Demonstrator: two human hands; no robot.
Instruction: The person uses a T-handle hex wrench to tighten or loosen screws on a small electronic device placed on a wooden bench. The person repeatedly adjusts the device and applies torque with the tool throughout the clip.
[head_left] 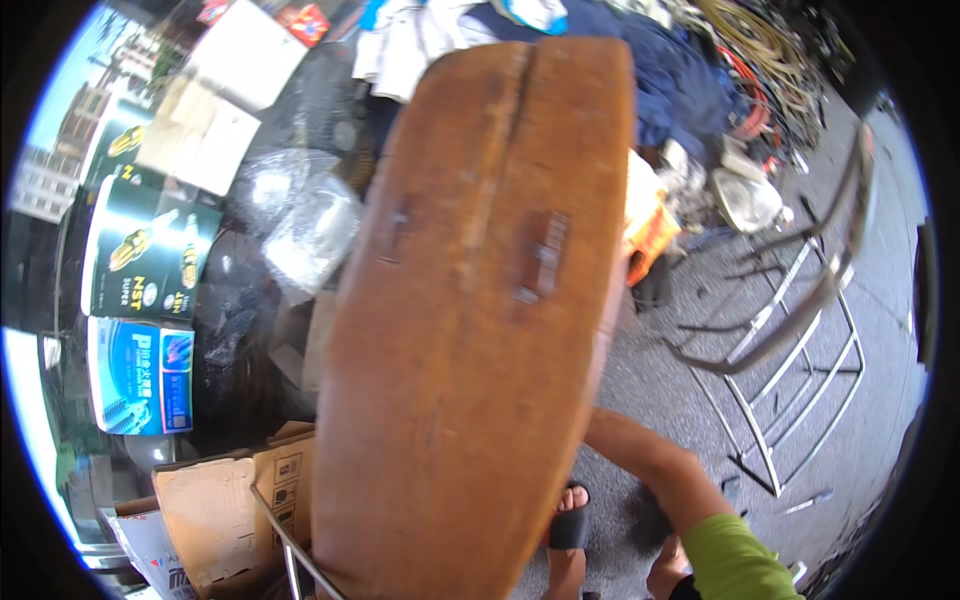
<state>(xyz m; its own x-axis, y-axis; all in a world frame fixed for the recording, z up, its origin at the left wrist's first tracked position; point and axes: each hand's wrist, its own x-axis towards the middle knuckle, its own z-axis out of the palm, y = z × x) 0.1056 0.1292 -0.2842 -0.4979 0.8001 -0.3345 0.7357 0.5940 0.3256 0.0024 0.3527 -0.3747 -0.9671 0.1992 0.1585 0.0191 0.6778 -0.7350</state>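
The fingers could not be seen at all. The right arm (650, 465), bare with a green sleeve near the shoulder, went up from the bottom of the picture and slipped behind the big brown wooden board (480, 300). The right hand was hidden at the back of the board, so I cannot tell if its fingers were apart or shut tight. The left hand was not in the picture.

The board was up off the ground and leaned a little, close to the camera, with its flat side facing it. It had a long crack down the top part and two small metal plates on it. It looked like the step of lifting and carrying the board. The next move would call for a firm grip on the far side and care not to bump things, because stuff was packed all around.

Under the board was a foot in a black sandal (568, 525). To the left lay brown cardboard boxes (225, 500) and green and blue boxes (140, 250). To the right a bare metal chair frame (800, 330) lay on the grey ground (700, 400).
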